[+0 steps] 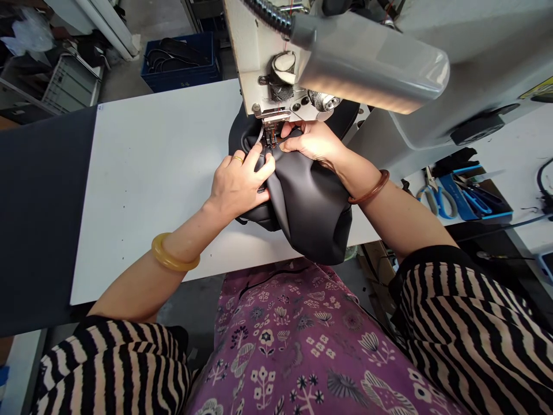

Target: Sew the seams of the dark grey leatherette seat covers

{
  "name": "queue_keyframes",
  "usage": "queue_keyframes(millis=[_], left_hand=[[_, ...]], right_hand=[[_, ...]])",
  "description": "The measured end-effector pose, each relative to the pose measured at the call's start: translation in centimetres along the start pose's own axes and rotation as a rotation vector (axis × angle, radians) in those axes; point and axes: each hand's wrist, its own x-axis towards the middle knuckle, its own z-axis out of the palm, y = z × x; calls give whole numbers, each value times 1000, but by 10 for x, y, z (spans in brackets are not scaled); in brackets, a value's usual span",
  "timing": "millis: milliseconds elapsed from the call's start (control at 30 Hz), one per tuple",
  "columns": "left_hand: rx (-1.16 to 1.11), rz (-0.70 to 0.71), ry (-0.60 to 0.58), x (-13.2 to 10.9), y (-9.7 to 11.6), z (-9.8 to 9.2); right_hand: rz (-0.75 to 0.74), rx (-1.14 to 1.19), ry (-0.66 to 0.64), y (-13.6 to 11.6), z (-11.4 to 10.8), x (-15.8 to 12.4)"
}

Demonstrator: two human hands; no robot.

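Black leather-like material [309, 199] lies bunched under the needle of a sewing machine [253, 63] and droops over the table's front edge. My left hand [239, 178], with a ring and a yellow bangle, presses and pinches the material just left of the presser foot [271, 135]. On the right side of the foot, my right hand [315, 141] grips the material between thumb and fingers, close to the needle. Some of its fingertips are hidden behind the folds and the foot.
A grey lamp housing [375, 63] hangs above my right hand. Blue-handled scissors [438, 199] and a blue tool tray [479, 193] lie at the right. The white table [151, 173] extends left; a blue crate [181, 60] stands beyond it.
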Motion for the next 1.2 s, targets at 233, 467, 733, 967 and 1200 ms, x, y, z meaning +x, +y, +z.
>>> queue_keyframes(millis=[233, 467, 733, 967, 1200], left_hand=[[-44, -39, -39, 1, 1, -3], [30, 1, 15, 1, 0, 1], [-13, -4, -3, 0, 1, 1], [13, 7, 61, -1, 1, 3], [8, -21, 72, -6, 1, 4]], right_hand=[[-13, -5, 9, 5, 0, 2], [3, -10, 37, 0, 2, 1], [-22, -8, 6, 3, 0, -1], [-57, -83, -1, 8, 0, 2], [-192, -812, 98, 7, 7, -35]])
